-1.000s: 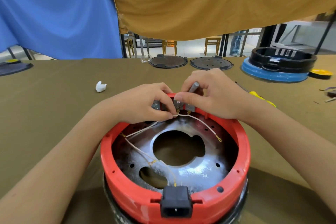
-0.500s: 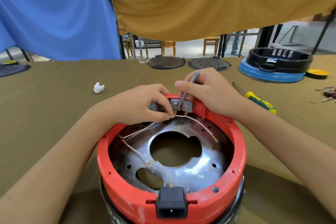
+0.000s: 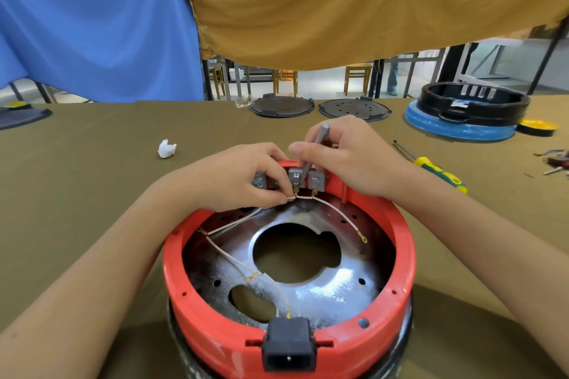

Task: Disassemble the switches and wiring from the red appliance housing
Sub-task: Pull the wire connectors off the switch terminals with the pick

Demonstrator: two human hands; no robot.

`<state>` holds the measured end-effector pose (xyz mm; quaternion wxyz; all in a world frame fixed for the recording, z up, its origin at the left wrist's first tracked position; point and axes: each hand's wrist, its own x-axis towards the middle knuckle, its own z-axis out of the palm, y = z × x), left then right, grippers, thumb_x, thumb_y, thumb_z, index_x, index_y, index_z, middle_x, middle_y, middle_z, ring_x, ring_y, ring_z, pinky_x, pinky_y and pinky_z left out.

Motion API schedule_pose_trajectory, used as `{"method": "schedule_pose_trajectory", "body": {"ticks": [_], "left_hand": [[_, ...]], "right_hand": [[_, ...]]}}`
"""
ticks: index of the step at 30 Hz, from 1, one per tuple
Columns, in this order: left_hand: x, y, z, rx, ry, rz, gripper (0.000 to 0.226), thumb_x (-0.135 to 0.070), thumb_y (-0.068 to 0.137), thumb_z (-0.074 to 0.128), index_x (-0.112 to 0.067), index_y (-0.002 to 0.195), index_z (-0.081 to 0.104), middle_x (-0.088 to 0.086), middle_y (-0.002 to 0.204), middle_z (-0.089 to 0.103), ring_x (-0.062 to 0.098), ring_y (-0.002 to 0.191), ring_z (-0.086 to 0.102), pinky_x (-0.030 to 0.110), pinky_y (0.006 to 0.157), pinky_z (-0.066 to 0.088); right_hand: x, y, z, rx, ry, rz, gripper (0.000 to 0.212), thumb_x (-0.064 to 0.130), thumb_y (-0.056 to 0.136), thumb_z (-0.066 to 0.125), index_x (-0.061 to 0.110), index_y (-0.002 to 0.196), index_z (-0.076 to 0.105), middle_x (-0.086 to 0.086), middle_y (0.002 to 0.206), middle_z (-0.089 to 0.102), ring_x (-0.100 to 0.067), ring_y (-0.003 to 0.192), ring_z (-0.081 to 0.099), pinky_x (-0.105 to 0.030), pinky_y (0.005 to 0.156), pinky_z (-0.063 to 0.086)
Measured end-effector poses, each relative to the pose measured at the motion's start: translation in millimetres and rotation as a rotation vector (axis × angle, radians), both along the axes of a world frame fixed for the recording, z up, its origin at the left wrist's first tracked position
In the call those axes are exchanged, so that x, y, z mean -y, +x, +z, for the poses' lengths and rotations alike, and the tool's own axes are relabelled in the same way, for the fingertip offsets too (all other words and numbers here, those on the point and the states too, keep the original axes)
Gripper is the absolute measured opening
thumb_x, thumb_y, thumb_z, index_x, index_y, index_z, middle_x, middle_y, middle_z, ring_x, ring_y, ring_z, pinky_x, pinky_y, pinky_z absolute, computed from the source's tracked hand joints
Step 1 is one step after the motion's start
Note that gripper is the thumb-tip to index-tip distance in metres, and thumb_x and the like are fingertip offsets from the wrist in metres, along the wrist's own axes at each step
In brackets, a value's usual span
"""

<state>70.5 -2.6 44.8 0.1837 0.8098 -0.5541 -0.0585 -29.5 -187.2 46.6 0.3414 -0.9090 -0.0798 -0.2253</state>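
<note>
Biggest worry from where I'm watching: the grey tool [image 3: 314,151] is wedged down between two of the grey switches [image 3: 296,178] on the far wall of the red housing [image 3: 397,268], and if it slips off it'll jab the left fingertips sitting right under it, or crack the plastic clip instead of popping it. Second thing, that white wire [image 3: 303,197] is thin, so tugging the lead rather than the brass terminal could rip it out of the crimp.

Grip-wise: right hand [image 3: 348,157] is curled tight round the tool like a pen, tip down at the switch bank. Left hand [image 3: 243,178] is pinching the wire end just below the middle switch, thumb and forefinger closed on it, other fingers tucked. Housing sits upside down on the olive table [image 3: 92,178], power socket [image 3: 289,348] facing me, wires draped loose over the metal plate [image 3: 323,295] inside.
</note>
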Motion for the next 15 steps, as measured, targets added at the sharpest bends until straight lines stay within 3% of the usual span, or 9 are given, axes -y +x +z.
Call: {"method": "schedule_pose_trajectory", "body": {"ticks": [3, 9, 13, 15], "left_hand": [[0.3, -0.1, 0.3, -0.007, -0.005, -0.002, 0.01, -0.033, 0.086, 0.073, -0.04, 0.093, 0.076, -0.02, 0.117, 0.053, 0.0, 0.107, 0.056, 0.036, 0.102, 0.043], [0.3, -0.8, 1.4, -0.015, 0.009, 0.0, 0.01, -0.033, 0.087, 0.072, -0.039, 0.093, 0.076, -0.019, 0.117, 0.054, -0.001, 0.105, 0.056, 0.035, 0.1, 0.044], [-0.8, -1.7, 1.8, -0.015, 0.009, 0.002, 0.01, -0.033, 0.087, 0.072, -0.039, 0.094, 0.076, -0.021, 0.117, 0.053, -0.001, 0.105, 0.055, 0.034, 0.101, 0.043], [-0.7, -1.9, 2.1, -0.017, 0.014, 0.002, 0.01, -0.033, 0.087, 0.071, -0.039, 0.094, 0.076, -0.02, 0.118, 0.054, 0.0, 0.106, 0.055, 0.035, 0.102, 0.043]], "right_hand": [[0.8, 1.4, -1.0, -0.017, 0.054, -0.003, 0.031, 0.032, 0.095, 0.066, 0.015, 0.07, 0.072, 0.008, 0.059, 0.061, 0.0, 0.056, 0.051, -0.021, 0.06, 0.041], [5.8, 3.4, -3.5, -0.068, 0.198, 0.007, 0.034, 0.029, 0.097, 0.063, 0.006, 0.073, 0.074, 0.007, 0.056, 0.062, -0.002, 0.056, 0.056, -0.013, 0.061, 0.043], [-0.2, -1.5, -4.3, -0.031, 0.056, 0.017, 0.032, 0.03, 0.096, 0.065, 0.012, 0.071, 0.072, 0.005, 0.054, 0.063, 0.0, 0.052, 0.055, -0.011, 0.057, 0.038], [0.7, -2.5, -3.5, 0.039, 0.059, -0.01, 0.033, 0.032, 0.096, 0.064, 0.014, 0.07, 0.071, 0.002, 0.055, 0.061, -0.002, 0.053, 0.052, -0.02, 0.058, 0.04]]}}
